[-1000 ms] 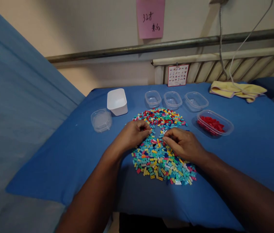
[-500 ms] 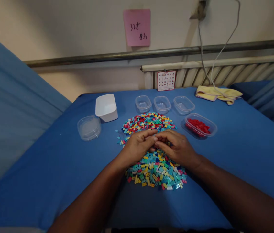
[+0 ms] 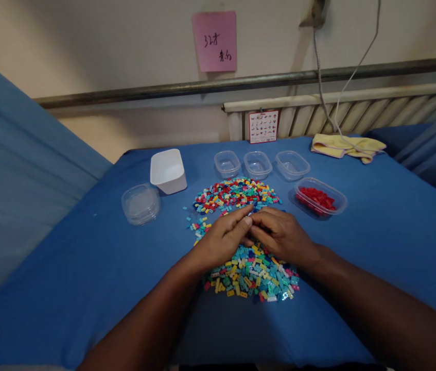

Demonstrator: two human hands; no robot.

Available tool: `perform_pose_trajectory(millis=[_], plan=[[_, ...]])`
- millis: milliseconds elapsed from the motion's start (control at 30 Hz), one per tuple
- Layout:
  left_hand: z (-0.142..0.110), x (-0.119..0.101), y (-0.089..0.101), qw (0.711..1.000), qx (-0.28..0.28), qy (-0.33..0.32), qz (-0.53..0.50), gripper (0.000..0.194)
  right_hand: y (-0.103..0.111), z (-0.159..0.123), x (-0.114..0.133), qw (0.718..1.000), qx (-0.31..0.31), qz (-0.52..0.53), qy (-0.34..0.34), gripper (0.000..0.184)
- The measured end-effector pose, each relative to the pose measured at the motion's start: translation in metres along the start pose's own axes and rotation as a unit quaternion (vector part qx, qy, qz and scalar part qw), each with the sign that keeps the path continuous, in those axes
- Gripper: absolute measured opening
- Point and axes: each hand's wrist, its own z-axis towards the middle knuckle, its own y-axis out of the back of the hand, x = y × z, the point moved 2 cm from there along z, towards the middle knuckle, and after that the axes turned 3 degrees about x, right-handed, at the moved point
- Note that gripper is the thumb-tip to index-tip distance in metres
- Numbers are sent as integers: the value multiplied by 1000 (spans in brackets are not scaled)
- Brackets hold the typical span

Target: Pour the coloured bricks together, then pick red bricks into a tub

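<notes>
Over a spread of small toy building bricks (image 3: 256,273), my left hand (image 3: 223,237) and my right hand (image 3: 285,237) meet at the fingertips. Both are closed, with thumbs and fingers drawn together; whatever is between them is hidden. A farther heap of mixed bricks (image 3: 237,193), red, yellow, blue and white among them, lies just beyond my hands. To the right of my right hand stands a clear oval tub (image 3: 340,205) holding red bricks (image 3: 316,200).
Three clear tubs (image 3: 227,167) line the back of the blue-covered table (image 3: 117,278). A white bin (image 3: 179,184) and stacked clear containers or lids (image 3: 140,203) stand at the left. A yellow cloth (image 3: 329,146) lies back right, with a cable (image 3: 352,77) running down to it.
My hands stay together over the bricks, with only a slight shift of the fingers; the left fingers look a little straighter. The camera view has moved slightly.
</notes>
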Motion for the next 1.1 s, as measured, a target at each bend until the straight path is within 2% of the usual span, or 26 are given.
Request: perform_pose_trajectory(millis=[100,167,267,333,400,500,600,633,700,800,900,1000,1100], plan=[[-1,-10,-5,999,23,-21,19,53,-1,-2,0,1000,5,6,-11,13],[-3,-18,-8,996,25,-46,71,46,-1,-4,0,1000,4,11,-19,15],[-6,-27,-2,980,-59,-74,172,57,-3,-6,1,997,2,44,-57,12],[-9,-30,8,970,-133,-70,194,72,-3,-6,1,985,-16,113,-128,14],[-10,-30,19,971,-159,-45,171,82,-2,-4,-1,951,-44,215,-217,21],[-9,-28,31,984,-127,-7,124,89,0,2,-4,859,-60,404,-309,29],[-7,-26,36,987,-111,18,118,91,3,6,-5,758,-49,549,-348,26],[-6,-25,36,985,-114,26,124,92,4,6,-5,735,-47,575,-357,25],[-5,-25,38,983,-123,39,134,94,5,6,-5,712,-44,597,-367,23],[-3,-26,41,981,-130,46,135,93,4,5,-4,717,-30,590,-369,23],[-3,-27,45,976,-142,42,160,90,1,3,-3,746,-20,555,-367,27],[-3,-26,52,954,-183,21,236,75,7,3,-5,790,-34,505,-345,32],[-2,-20,62,914,-209,16,347,37,30,2,-10,861,-75,393,-315,32]])
